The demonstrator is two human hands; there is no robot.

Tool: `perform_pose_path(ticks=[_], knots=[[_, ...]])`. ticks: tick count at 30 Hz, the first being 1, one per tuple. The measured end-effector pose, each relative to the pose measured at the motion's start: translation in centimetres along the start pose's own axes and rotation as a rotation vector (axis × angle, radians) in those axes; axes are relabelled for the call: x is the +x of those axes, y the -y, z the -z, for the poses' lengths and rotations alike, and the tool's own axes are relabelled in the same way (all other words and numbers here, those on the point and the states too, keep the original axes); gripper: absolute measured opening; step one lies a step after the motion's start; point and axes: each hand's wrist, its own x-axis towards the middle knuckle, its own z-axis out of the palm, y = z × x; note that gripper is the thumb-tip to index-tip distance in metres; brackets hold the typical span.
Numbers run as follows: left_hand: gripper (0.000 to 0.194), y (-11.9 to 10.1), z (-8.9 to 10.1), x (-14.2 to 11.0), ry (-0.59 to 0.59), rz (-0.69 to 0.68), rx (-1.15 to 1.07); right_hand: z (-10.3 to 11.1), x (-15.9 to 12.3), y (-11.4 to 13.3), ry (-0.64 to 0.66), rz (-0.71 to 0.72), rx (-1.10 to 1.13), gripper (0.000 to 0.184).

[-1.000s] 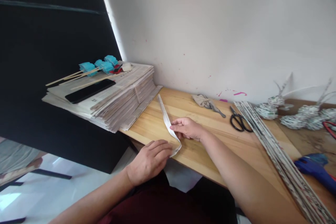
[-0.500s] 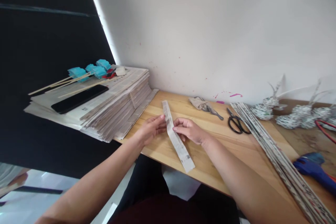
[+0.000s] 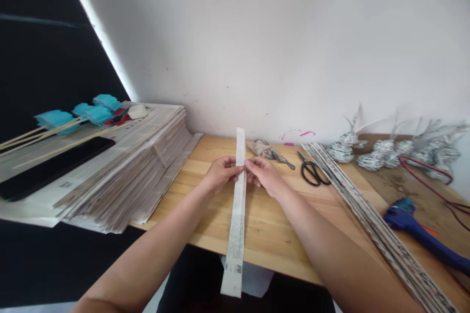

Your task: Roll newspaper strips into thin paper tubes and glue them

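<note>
A long, narrow newspaper strip point(image 3: 237, 215) runs upright through the middle of the view, above the wooden table point(image 3: 271, 234). Its lower end reaches past the table's front edge. My left hand point(image 3: 222, 173) pinches the strip's left edge between thumb and curled fingers. On the opposite edge, at about the same height, my right hand point(image 3: 264, 173) pinches it too. The fingertips of both hands nearly meet on the paper. Behind the strip, a crumpled greyish cloth point(image 3: 262, 148) with a handled tool lies on the table.
To the left, a tall newspaper stack point(image 3: 147, 171) carries a black phone point(image 3: 58, 164) and blue items on sticks point(image 3: 97, 115). On the right lie black scissors point(image 3: 311, 172), a bundle of rolled paper rods point(image 3: 363, 210), a blue glue gun point(image 3: 407, 220) and woven paper figures point(image 3: 341, 147).
The strip has turned from slanting to nearly straight up and down. My left hand has closed onto its edge, level with my right. The view has shifted right.
</note>
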Motion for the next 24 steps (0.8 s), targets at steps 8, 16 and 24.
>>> perform_pose_path(ticks=[8,16,24], knots=[[0.045,1.5,0.1,0.6,0.059,0.066,-0.027,0.8,0.7,-0.6,-0.131,0.043,0.073,0.037],[0.039,2.3,0.6,0.3,0.12,0.041,0.057,0.3,0.8,-1.5,-0.138,0.106,-0.094,0.032],[0.042,2.6,0.6,0.5,0.0,-0.017,0.128,-0.5,0.2,-1.4,-0.065,0.068,-0.089,0.031]])
